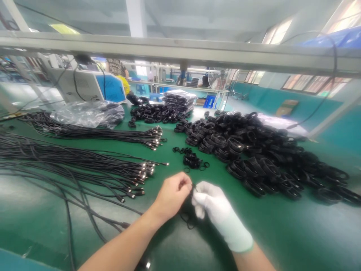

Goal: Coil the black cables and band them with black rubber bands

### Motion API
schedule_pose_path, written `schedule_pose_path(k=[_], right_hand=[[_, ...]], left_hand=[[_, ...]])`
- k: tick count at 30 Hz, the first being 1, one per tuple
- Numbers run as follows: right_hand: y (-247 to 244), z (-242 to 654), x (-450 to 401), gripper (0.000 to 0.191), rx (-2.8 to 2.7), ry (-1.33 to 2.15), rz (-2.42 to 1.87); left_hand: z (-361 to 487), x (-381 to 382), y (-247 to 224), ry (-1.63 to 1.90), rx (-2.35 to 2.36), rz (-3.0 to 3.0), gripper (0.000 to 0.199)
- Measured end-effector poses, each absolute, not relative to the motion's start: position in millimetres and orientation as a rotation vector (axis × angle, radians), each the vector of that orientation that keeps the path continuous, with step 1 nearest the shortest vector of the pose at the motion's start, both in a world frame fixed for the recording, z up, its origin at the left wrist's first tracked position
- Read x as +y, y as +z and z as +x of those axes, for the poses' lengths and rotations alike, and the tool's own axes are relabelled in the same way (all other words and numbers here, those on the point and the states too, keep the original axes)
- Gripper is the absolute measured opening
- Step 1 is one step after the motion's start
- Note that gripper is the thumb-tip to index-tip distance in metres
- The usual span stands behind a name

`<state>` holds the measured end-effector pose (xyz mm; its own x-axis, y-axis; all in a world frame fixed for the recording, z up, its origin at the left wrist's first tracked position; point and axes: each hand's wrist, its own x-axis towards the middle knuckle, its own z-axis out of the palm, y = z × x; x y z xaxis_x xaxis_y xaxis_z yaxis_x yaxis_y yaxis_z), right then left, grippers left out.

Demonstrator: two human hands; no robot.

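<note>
My bare left hand (172,195) is closed, thumb against fingers, on a dark piece of black cable (191,225) at the front middle of the table. Right beside it, my right hand (213,203) in a white glove pinches the same cable from the other side. A loop of it hangs below both hands; the rest is hidden behind the fingers. Just beyond lies a small pile of black rings (192,160). To the left, long straight black cables (93,160) lie in a bundle with their metal plugs (144,171) pointing toward my hands.
A large heap of coiled black cables (251,150) covers the right side of the green table (284,233). Farther back are another cable bundle (118,133), clear plastic bags (87,114) and more coils (158,113). A white-and-blue machine (93,86) stands behind; a shelf beam (180,51) crosses above.
</note>
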<state>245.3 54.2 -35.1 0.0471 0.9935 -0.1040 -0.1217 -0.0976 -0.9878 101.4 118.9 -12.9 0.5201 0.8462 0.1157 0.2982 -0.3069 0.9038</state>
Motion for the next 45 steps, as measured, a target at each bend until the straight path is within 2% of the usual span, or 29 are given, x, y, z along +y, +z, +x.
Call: schedule_pose_path(k=[4,6,11,15,20,25,29,32,38,42,45], right_hand=[[-28.0,259.0,53.4,0.015,-0.996,1.207,-1.099],[-25.8,265.4,54.2,0.015,-0.987,1.074,-1.209],[-30.1,269.5,59.9,0.011,-1.339,0.614,-1.986],[-34.0,269.6,62.6,0.008,-1.439,0.548,-2.139],[-28.5,268.1,60.1,0.026,-1.419,0.457,-2.243],[-24.7,269.2,58.6,0.025,-1.377,0.443,-2.183],[-25.0,269.4,59.3,0.022,-1.273,0.477,-2.044],[-28.1,264.6,60.0,0.021,-1.088,0.614,-1.763],[-35.3,253.6,62.1,0.042,-0.910,0.945,-1.327],[-41.4,255.2,63.0,0.032,-0.870,1.030,-1.248],[-45.6,255.8,62.7,0.032,-0.873,1.098,-1.200]], left_hand=[[87.1,139.7,-8.9,1.021,1.004,1.615,0.013],[78.8,147.7,-8.5,1.051,1.035,1.629,0.013],[78.7,148.9,-11.0,0.560,1.128,2.188,0.012],[104.2,163.5,-9.4,0.336,1.389,2.319,0.015],[145.7,205.3,-19.6,0.310,1.585,2.179,0.017],[151.8,230.2,-24.3,0.277,1.491,2.039,0.030],[133.8,226.4,-13.3,0.312,1.263,1.947,0.019],[125.7,205.0,-7.7,0.371,1.098,1.884,0.014],[123.6,159.6,-7.2,0.422,0.941,1.810,0.009],[117.1,144.4,-2.7,0.498,0.903,1.873,0.015],[114.6,133.9,0.5,0.665,0.840,2.023,0.024]])
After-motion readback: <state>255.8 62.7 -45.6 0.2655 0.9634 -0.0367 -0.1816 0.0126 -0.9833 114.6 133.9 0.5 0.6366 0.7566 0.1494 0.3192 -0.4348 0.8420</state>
